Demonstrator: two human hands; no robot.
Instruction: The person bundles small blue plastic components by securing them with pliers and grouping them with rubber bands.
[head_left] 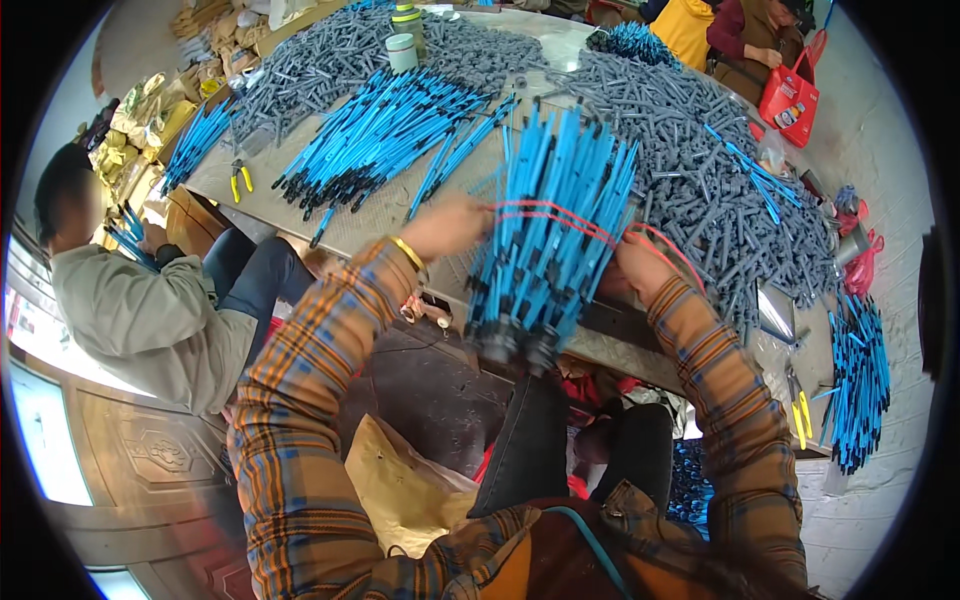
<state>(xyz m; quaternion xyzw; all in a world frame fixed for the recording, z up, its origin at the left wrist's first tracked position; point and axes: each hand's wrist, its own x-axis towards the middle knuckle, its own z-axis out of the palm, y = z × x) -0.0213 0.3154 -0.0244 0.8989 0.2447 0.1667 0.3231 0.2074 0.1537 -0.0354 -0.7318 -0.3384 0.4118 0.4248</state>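
Both hands up at desk edge, working one bundle. Left hand (447,225) closed on the left side of a thick bundle of blue rods (555,235), gold bangle at the wrist. Right hand (640,262) mostly hidden behind the bundle; fingers seem curled against its right side, but exact grip cannot be told. Red band (560,215) crosses the bundle near its middle, and a loop of it trails off toward the right hand.

Bundle held upright and tilted, dark tips down, over the near edge of the desk (400,215).

Step in hand, by my reading: binding the bundle, band partly wound. Next move likely calls for keeping the rods squeezed tight with the left while the right draws the band taut; slack would let rods slide out the bottom.

Room: tight. Loose blue rods (375,140) lie close left of the bundle; a deep heap of grey pieces (700,170) crowds the right. Another blue batch (860,385) sits at the far right edge, yellow-handled cutters (800,415) near it. A seated person in a grey jacket (150,320) is close on the left. Clear space lies mainly toward the lap, below desk edge.
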